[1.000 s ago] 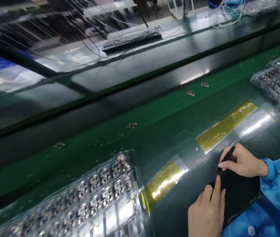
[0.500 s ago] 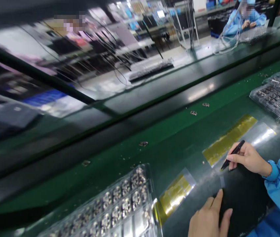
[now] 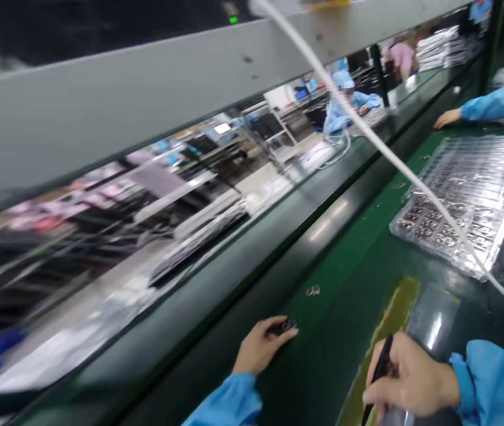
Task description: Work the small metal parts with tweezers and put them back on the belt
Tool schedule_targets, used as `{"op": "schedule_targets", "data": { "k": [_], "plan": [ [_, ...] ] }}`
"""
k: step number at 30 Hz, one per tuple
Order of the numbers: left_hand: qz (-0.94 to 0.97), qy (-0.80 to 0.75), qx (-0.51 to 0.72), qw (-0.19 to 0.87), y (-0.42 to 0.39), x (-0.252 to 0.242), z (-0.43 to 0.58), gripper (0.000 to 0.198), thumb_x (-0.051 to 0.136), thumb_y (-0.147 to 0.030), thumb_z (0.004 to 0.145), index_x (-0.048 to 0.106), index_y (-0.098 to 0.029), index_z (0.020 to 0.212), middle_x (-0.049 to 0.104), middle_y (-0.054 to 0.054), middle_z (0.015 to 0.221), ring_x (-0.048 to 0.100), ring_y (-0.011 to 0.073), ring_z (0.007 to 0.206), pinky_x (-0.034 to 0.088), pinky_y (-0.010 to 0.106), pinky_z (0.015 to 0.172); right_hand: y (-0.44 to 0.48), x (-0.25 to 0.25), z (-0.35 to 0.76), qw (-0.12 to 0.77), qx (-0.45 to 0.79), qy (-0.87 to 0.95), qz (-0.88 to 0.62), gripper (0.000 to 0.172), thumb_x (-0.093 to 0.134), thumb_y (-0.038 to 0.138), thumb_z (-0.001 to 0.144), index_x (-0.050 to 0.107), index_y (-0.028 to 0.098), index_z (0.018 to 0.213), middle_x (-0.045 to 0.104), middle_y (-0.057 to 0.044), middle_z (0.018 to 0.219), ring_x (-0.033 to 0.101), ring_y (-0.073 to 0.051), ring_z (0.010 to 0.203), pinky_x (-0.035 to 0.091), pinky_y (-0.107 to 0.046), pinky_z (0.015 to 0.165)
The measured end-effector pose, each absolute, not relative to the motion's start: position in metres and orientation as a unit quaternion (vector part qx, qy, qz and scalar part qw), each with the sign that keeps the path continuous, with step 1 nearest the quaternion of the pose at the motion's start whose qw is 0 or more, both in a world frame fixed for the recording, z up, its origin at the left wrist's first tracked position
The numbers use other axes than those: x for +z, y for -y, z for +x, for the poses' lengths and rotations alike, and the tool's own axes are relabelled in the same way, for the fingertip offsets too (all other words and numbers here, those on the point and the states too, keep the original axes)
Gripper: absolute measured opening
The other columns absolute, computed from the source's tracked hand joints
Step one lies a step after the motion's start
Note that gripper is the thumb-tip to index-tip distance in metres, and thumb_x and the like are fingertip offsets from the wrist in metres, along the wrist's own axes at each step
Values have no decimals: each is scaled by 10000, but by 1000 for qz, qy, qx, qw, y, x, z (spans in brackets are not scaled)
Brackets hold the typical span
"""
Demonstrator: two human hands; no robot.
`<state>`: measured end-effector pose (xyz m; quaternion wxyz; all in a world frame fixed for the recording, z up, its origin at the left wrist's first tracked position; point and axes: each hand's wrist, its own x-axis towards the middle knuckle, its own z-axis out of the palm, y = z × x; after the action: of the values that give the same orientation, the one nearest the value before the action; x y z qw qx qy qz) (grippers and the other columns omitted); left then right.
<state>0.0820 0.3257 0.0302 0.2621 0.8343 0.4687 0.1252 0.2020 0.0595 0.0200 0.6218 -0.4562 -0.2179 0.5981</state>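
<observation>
My left hand (image 3: 260,346) reaches out over the green belt surface, thumb and forefinger closed around a small metal part (image 3: 289,324). A second small metal part (image 3: 313,290) lies a little beyond the fingertips. Lower right, my right hand (image 3: 407,378) grips black tweezers (image 3: 382,364) like a pen, tip pointing down. The tweezers are over a yellow film strip (image 3: 396,307), partly covered by this hand. Beside the strip lies a clear film sheet (image 3: 433,313) with a bright glare. The tip of the tweezers is cut off by the bottom edge.
Clear compartment trays (image 3: 460,195) with metal parts stand at the right. A white cable (image 3: 394,154) crosses the view diagonally. A co-worker's sleeve and hand (image 3: 449,118) extend over the belt at far right. Another person in blue (image 3: 344,106) sits beyond the dark rail (image 3: 252,254).
My view has swung, and the near tray has left it. My left hand has moved from the work surface out to the metal part on the green strip. My right hand keeps the tweezers.
</observation>
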Motion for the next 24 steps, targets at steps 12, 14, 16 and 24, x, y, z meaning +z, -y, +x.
{"op": "schedule_targets", "data": {
  "k": [12, 14, 16, 24],
  "plan": [
    [685, -582, 300, 318, -293, 50, 67, 272, 474, -418, 717, 567, -162, 723, 656, 59, 697, 651, 208, 658, 496, 302, 571, -48, 33, 215, 666, 534, 238, -463, 198, 715, 287, 647, 579, 144, 645, 587, 30, 468, 610, -121, 453, 456, -186, 424],
    [637, -587, 332, 374, -258, 62, 46, 319, 481, -444, 729, 577, -149, 803, 675, 59, 782, 654, 174, 636, 504, 274, 545, -43, 36, 223, 666, 509, 268, -475, 209, 709, 316, 681, 602, 136, 673, 622, 4, 497, 626, -132, 474, 495, -211, 463],
    [556, -585, 352, 475, -213, 69, 25, 308, 591, -423, 676, 585, -143, 803, 668, 33, 733, 636, 143, 572, 489, 231, 489, -40, 36, 228, 670, 489, 283, -481, 221, 710, 331, 699, 615, 131, 696, 650, -19, 524, 632, -140, 478, 514, -226, 472],
    [293, -543, 312, 722, -77, 30, 8, 313, 722, -371, 647, 558, -150, 796, 619, -12, 630, 625, 132, 518, 453, 177, 371, -36, 15, 185, 686, 508, 223, -471, 271, 734, 357, 692, 591, 134, 747, 677, -23, 566, 657, -150, 498, 530, -215, 457]
  ]
}}
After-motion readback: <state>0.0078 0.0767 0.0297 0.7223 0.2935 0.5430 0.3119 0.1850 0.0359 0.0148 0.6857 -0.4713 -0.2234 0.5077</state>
